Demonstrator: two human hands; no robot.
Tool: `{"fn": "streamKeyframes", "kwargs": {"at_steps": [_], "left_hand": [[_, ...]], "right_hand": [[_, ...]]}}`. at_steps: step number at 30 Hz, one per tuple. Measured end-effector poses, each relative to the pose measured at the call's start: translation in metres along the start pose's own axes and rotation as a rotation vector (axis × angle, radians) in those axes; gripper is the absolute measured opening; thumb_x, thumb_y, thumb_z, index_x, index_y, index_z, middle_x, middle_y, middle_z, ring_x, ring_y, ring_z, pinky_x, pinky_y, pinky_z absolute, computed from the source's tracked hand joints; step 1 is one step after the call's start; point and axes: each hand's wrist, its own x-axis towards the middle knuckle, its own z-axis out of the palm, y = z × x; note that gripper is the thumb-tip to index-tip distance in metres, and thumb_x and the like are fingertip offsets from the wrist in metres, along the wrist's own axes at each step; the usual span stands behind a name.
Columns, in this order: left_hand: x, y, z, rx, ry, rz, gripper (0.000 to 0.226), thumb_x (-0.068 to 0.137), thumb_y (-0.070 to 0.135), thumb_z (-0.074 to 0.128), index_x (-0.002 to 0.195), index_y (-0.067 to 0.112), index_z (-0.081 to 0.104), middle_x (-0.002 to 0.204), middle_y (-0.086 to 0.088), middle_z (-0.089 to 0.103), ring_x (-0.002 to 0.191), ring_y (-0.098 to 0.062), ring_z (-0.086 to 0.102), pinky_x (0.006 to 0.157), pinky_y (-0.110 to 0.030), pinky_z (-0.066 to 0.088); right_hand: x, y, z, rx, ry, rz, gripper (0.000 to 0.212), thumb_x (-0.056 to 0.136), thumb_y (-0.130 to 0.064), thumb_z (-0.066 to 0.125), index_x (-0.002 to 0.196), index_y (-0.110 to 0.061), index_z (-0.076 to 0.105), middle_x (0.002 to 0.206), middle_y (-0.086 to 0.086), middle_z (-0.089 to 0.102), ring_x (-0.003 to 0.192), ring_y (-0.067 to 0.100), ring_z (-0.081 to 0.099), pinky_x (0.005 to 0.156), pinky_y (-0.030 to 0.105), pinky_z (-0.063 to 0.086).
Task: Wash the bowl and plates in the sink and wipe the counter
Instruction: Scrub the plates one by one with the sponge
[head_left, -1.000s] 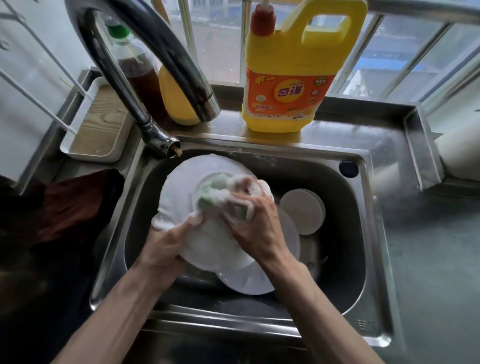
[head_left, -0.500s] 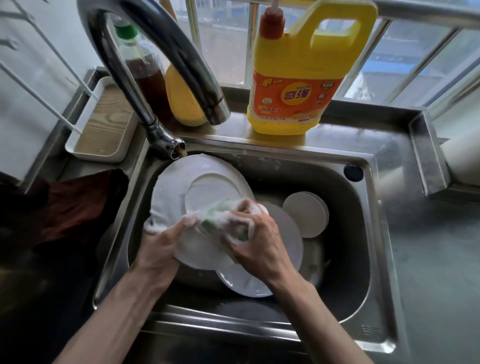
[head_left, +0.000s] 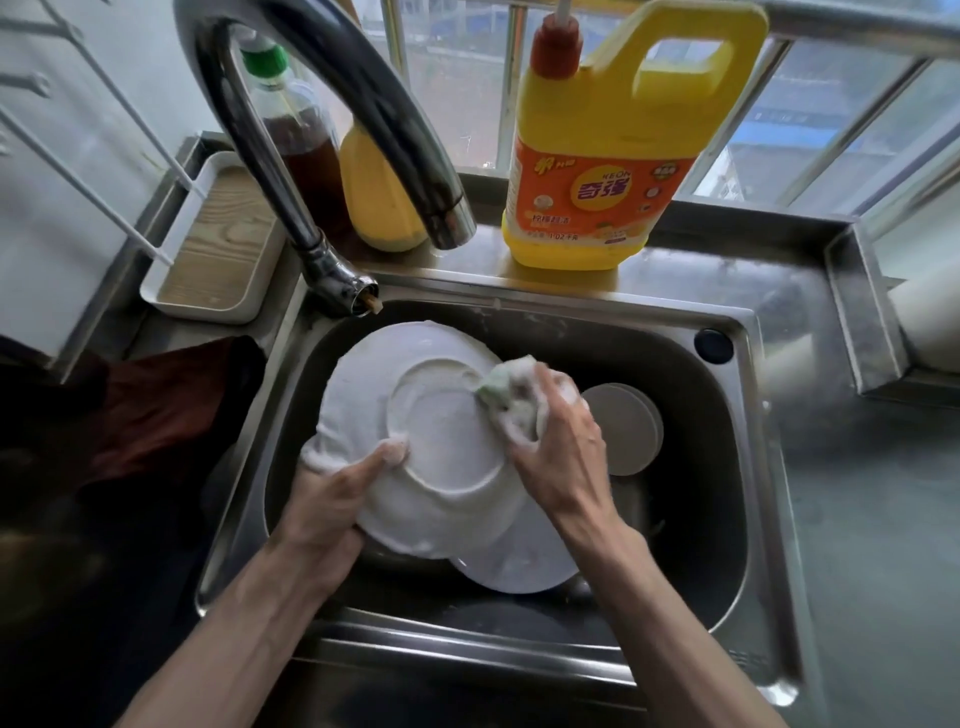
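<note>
A white plate (head_left: 441, 441) is held upside down and tilted over the steel sink (head_left: 748, 467), its underside covered in suds. My left hand (head_left: 332, 499) grips its lower left rim, thumb on the base. My right hand (head_left: 561, 447) grips a soapy green sponge (head_left: 511, 395) pressed against the plate's right side. Under them lies a second white plate (head_left: 524, 566), partly hidden. An upturned pale bowl (head_left: 623, 431) sits in the basin to the right.
The curved tap (head_left: 363, 119) arches over the sink's back left. A yellow detergent jug (head_left: 613, 150), a brown-liquid bottle (head_left: 301, 140) and a yellow bottle (head_left: 379, 202) stand behind. A white tray (head_left: 218, 249) is at left, a dark red cloth (head_left: 145, 415) on the left counter.
My right hand and the sponge moved from the plate's middle to its right edge. The plate turned a little in my left hand, baring its foot ring.
</note>
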Motion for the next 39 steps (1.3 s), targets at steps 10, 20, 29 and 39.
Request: {"fn": "streamKeyframes", "kwargs": {"at_steps": [10, 20, 29, 39], "left_hand": [[-0.003, 0.007, -0.01, 0.063, 0.014, 0.114, 0.041, 0.085, -0.011, 0.069, 0.115, 0.017, 0.071, 0.114, -0.004, 0.078, 0.103, -0.018, 0.075, 0.082, -0.026, 0.062], [-0.005, 0.006, -0.018, 0.062, 0.024, 0.138, 0.045, 0.085, -0.011, 0.069, 0.12, 0.017, 0.069, 0.117, -0.002, 0.077, 0.104, -0.015, 0.074, 0.082, -0.026, 0.061], [-0.001, 0.003, -0.033, 0.067, 0.045, 0.129, 0.054, 0.081, -0.003, 0.074, 0.133, 0.008, 0.064, 0.125, -0.008, 0.073, 0.115, -0.023, 0.071, 0.088, -0.029, 0.061], [0.0, 0.003, -0.032, 0.095, 0.029, 0.135, 0.052, 0.082, -0.003, 0.073, 0.132, 0.008, 0.065, 0.124, -0.008, 0.074, 0.115, -0.024, 0.071, 0.091, -0.031, 0.06]], "right_hand": [[0.011, 0.018, -0.012, 0.447, -0.12, 0.445, 0.024, 0.079, -0.018, 0.077, 0.1, -0.024, 0.068, 0.085, -0.005, 0.073, 0.083, 0.018, 0.073, 0.064, 0.033, 0.059], [0.0, 0.016, 0.002, 0.318, -0.218, 0.597, 0.035, 0.094, -0.062, 0.063, 0.111, -0.032, 0.061, 0.095, -0.008, 0.066, 0.077, 0.004, 0.061, 0.047, 0.02, 0.044], [0.004, 0.027, 0.022, 0.111, -0.117, 0.539, 0.037, 0.099, -0.04, 0.065, 0.107, -0.005, 0.067, 0.091, 0.006, 0.068, 0.064, 0.012, 0.056, 0.045, 0.016, 0.036], [0.003, 0.028, -0.001, 0.486, -0.315, 0.791, 0.049, 0.073, -0.047, 0.089, 0.107, -0.017, 0.07, 0.066, 0.001, 0.071, 0.045, 0.014, 0.06, 0.042, 0.027, 0.045]]}}
